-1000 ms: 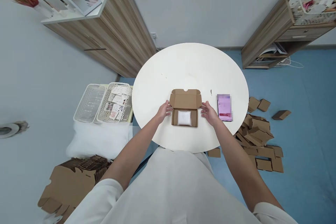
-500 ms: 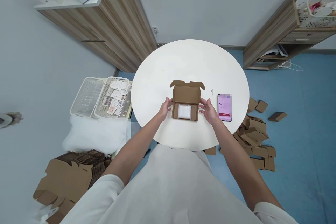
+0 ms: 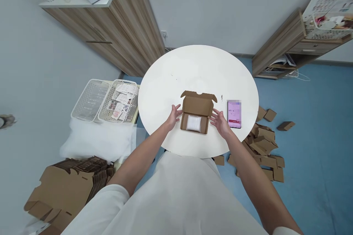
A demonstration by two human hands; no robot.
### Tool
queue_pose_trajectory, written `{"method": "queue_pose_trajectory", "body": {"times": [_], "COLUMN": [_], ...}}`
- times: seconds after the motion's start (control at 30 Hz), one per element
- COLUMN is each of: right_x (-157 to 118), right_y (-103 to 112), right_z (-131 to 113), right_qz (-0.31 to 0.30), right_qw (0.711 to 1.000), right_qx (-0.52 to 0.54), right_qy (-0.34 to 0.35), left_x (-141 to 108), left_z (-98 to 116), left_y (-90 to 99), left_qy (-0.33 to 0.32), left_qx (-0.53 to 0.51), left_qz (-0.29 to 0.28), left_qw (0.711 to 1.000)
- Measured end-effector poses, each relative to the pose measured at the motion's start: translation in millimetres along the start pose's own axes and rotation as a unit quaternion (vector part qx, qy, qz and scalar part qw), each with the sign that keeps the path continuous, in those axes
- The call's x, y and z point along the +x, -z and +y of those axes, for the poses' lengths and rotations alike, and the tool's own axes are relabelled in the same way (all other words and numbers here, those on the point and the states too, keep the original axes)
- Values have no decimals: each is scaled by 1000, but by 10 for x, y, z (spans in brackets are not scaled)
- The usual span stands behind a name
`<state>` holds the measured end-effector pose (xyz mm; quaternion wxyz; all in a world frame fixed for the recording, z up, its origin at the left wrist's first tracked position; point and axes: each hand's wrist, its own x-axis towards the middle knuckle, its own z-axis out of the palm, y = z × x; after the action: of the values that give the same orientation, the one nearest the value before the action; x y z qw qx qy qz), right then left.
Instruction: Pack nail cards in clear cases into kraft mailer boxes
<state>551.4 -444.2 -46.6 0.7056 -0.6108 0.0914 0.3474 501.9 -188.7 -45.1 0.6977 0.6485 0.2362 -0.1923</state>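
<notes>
A small brown cardboard box [image 3: 198, 105] stands on the round white table [image 3: 198, 66], its lid raised at the back. Inside lies a white wrapped packet [image 3: 193, 123], left of the box's middle. My left hand [image 3: 173, 116] is at the box's left side with its fingers spread, holding nothing. At the right side, my right hand [image 3: 219, 121] has its fingers apart, the tips beside the box wall; whether they touch it is unclear.
A phone [image 3: 234, 114] lies right of my right hand. Two white baskets [image 3: 118, 101], white wrapping sheets [image 3: 96, 139] and flattened cardboard [image 3: 63, 187] are at the left. Folded boxes [image 3: 264, 139] lie on the blue floor at the right.
The box has shifted slightly towards me and turned a little. My left hand's fingers have spread wider and come away from the box's side. The camera view has moved slightly.
</notes>
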Motion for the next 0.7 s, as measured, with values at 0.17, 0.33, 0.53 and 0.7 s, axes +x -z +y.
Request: {"method": "queue_pose_trajectory", "body": {"times": [0.17, 0.33, 0.53, 0.7], "right_x": [-145, -301, -458, -534], "right_y": [-38, -34, 30, -3], "right_z": [26, 39, 158, 210], "right_qz": [-29, -33, 9, 5], "right_qw": [999, 998, 998, 997], "right_qx": [-21, -45, -59, -65], "right_qy": [6, 7, -10, -29], "left_x": [-108, -166, -239, -377], "left_z": [82, 93, -36, -70], "left_y": [-36, -30, 14, 55], "left_qy": [16, 16, 10, 14], "left_qx": [21, 42, 16, 37], "left_qz": [-46, -58, -41, -71], "left_qw": [999, 997, 999, 997]}}
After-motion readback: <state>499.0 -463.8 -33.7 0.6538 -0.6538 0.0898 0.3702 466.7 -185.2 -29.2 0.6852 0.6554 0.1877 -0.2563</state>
